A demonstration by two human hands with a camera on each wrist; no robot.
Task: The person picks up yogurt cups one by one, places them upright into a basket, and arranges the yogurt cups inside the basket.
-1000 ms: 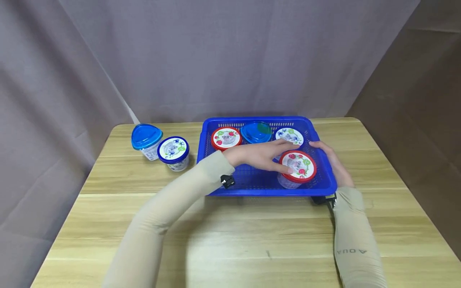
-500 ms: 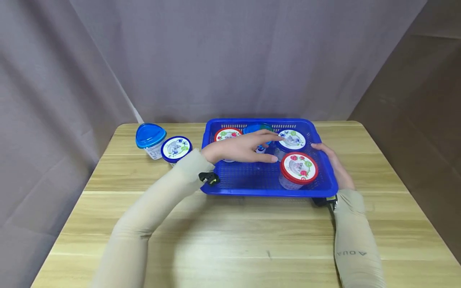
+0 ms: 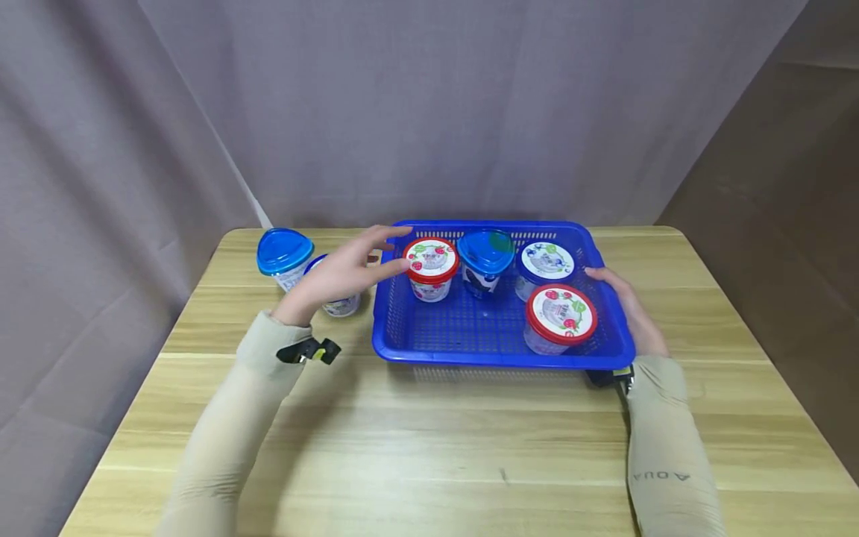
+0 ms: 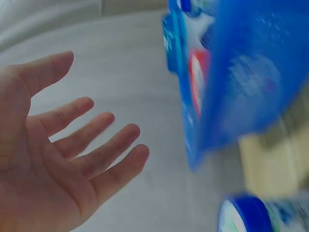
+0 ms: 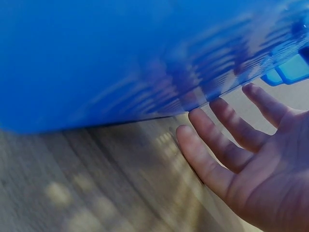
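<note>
A blue plastic basket (image 3: 463,358) stands on the wooden table with several lidded cups inside. Among them are a red-lidded cup (image 3: 431,261) at the back left, a light-blue-lidded cup (image 3: 486,253), a dark-blue-lidded cup (image 3: 546,262) and another red-lidded cup (image 3: 562,315) at the front right. My left hand (image 3: 342,274) hovers by the basket's left rim, fingers spread and palm bare in the left wrist view. At the right side, my right hand (image 3: 631,312) holds the basket's edge, thumb over the rim; in the right wrist view its fingers (image 5: 217,140) touch the outside wall.
Left of the basket stand two more cups: a light-blue-lidded cup (image 3: 285,253) and a dark-blue-lidded cup (image 3: 342,306), partly hidden behind my left hand. A grey curtain (image 3: 429,112) hangs behind the table (image 3: 403,455).
My left hand has drawn back leftward from the front red-lidded cup, across the basket, to beyond its left rim. My right hand has stayed at the basket's right side.
</note>
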